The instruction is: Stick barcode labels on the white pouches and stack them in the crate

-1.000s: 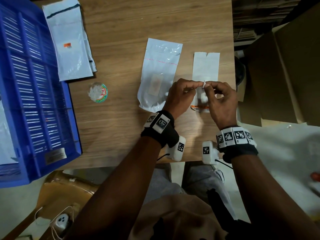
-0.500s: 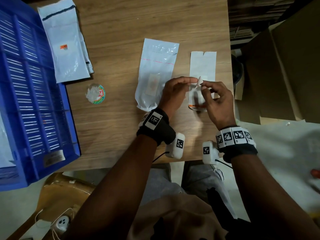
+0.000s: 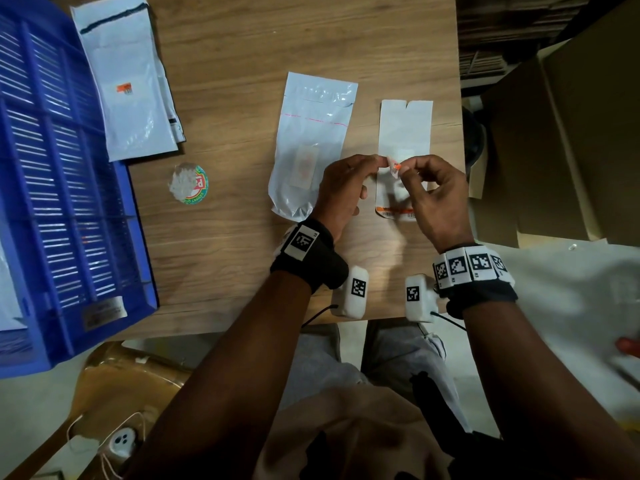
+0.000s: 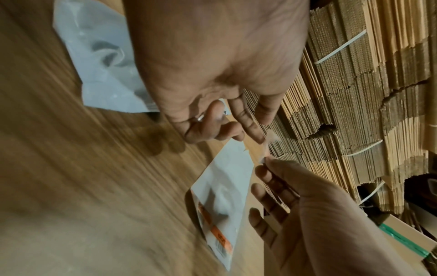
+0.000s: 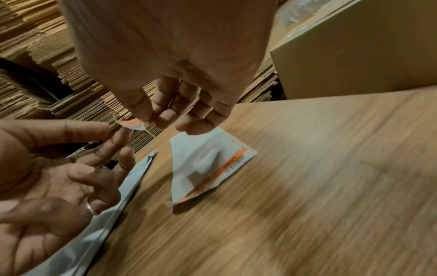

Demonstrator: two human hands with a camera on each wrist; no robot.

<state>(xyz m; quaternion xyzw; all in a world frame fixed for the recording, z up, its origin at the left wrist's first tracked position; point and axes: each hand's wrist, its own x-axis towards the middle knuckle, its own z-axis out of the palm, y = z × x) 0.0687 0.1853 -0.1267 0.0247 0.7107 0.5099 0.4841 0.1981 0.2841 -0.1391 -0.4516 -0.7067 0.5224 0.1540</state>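
Note:
Both hands hover over a white backing sheet (image 3: 405, 129) and hold a small orange-and-white barcode label (image 3: 394, 167) between them. My left hand (image 3: 379, 162) pinches its left edge and my right hand (image 3: 404, 166) pinches its right edge. The label (image 5: 132, 124) is curled and lifted clear of the sheet (image 5: 208, 164). A strip of orange labels (image 3: 396, 213) remains at the sheet's near end. A white pouch (image 3: 313, 147) lies flat just left of the sheet, with my left wrist over its near corner. The blue crate (image 3: 69, 202) stands at the table's left.
Several white pouches (image 3: 128, 98) are stacked beside the crate at the back left. A round sticker-like disc (image 3: 188, 183) lies between them and the single pouch. Cardboard boxes (image 3: 571, 133) and bundled flat cardboard (image 4: 354, 93) stand past the table's right edge.
The label has come further off the backing sheet and its orange print now shows between the fingertips. Both hands stay together over the sheet.

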